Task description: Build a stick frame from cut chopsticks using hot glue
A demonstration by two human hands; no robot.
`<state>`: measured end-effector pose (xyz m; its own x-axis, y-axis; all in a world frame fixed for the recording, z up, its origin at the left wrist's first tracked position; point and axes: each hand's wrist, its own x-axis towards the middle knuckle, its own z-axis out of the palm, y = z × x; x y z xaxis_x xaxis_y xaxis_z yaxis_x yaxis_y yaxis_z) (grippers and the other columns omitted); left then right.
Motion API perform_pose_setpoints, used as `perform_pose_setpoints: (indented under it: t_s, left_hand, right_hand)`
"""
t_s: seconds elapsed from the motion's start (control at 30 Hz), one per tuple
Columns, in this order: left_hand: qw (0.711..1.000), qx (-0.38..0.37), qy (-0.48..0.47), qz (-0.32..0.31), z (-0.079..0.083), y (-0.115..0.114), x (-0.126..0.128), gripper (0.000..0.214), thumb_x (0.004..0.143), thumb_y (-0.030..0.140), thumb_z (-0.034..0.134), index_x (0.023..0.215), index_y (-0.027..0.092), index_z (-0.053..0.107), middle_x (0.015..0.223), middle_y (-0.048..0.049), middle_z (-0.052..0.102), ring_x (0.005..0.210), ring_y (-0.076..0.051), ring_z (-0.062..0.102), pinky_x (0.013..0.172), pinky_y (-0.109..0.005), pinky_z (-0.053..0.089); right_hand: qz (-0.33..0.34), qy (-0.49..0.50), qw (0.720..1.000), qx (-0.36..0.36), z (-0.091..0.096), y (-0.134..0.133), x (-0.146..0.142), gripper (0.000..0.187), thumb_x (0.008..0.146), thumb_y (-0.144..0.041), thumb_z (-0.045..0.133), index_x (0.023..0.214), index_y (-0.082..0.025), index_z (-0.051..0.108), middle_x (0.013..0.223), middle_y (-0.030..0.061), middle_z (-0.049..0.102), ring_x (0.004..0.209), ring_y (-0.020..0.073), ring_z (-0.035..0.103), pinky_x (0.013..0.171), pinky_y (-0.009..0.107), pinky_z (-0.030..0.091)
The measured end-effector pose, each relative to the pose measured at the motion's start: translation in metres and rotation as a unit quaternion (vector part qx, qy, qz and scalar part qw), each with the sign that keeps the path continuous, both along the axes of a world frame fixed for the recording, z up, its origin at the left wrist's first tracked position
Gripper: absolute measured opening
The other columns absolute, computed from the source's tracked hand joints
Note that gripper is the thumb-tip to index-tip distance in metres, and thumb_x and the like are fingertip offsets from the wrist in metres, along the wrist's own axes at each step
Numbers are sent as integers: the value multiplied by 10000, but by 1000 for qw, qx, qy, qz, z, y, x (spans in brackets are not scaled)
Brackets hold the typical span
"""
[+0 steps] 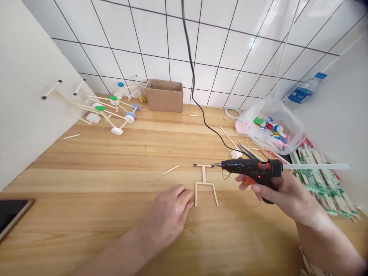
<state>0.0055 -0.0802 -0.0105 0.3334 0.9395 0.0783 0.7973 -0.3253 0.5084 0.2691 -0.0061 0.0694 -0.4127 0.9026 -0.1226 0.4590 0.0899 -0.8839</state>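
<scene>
- On the wooden counter (86, 172), the left hand (165, 218) rests palm down, empty, with its fingers loosely curled and their tips just beside the stick frame.
- The right hand (283, 195) is closed round the grip of a black and orange hot glue gun (247, 170), lifted clear of the counter, with a long glue stick (316, 166) running out of the back.
- The gun's metal nozzle points left, close to the right end of the frame's top crossbar; no glue can be made out at the tip.
- The stick frame (204, 184) lies flat between the hands, made of wooden craft sticks in a T-shaped upper part over a squared, open-ended lower part. It is the thing at hand, with gluing as the step shown.
- A loose craft stick (170, 170) lies just left of the frame, and the gun's black cable (192, 80) rises behind it toward the tiled wall.
- To the right are a clear plastic bag of bottle caps (270, 126), a tape roll (232, 112) and paper-wrapped wooden chopsticks (324, 184).
- Farther left stand two stick-built wheeled models (100, 111) with bottle-cap wheels, beside a cardboard box (163, 96).
- A plastic water bottle (306, 90) lies high on the right, and a phone (11, 216) sits at the left edge.
</scene>
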Motion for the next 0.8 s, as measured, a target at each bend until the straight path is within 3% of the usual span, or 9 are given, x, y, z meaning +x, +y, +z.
perform_pose_setpoints:
  t_s: [0.2, 0.37, 0.6, 0.8]
  left_hand:
    - [1000, 4, -17, 2, 1, 1, 0, 159, 898, 158, 439, 900, 196, 593, 828, -32, 618, 723, -183, 595, 645, -287, 469]
    - [1000, 19, -21, 4, 3, -1, 0, 105, 884, 199, 493, 874, 186, 597, 810, -35, 612, 698, -188, 595, 631, -302, 482]
    - [999, 38, -19, 4, 1, -2, 2, 41, 856, 209, 556, 861, 183, 587, 811, -34, 613, 700, -194, 599, 625, -316, 494]
    - [999, 50, -18, 4, 0, -1, 1, 30, 855, 196, 556, 865, 186, 583, 809, -33, 619, 689, -189, 597, 620, -309, 495]
  right_hand:
    - [37, -87, 996, -8, -3, -5, 3, 266, 809, -428, 623, 916, -186, 649, 838, 50, 686, 714, 180, 618, 570, 261, 484]
    - [50, -150, 987, 9, -3, -6, 6, 290, 822, -476, 585, 903, -203, 640, 854, 33, 678, 798, 214, 618, 672, 300, 497]
    - [64, -257, 963, 52, -1, -12, 14, 319, 845, -516, 523, 821, -207, 600, 723, 15, 599, 663, 196, 564, 527, 275, 462]
    - [83, -280, 955, 60, -1, -14, 17, 305, 878, -495, 481, 826, -210, 575, 739, 9, 611, 679, 187, 574, 570, 274, 480]
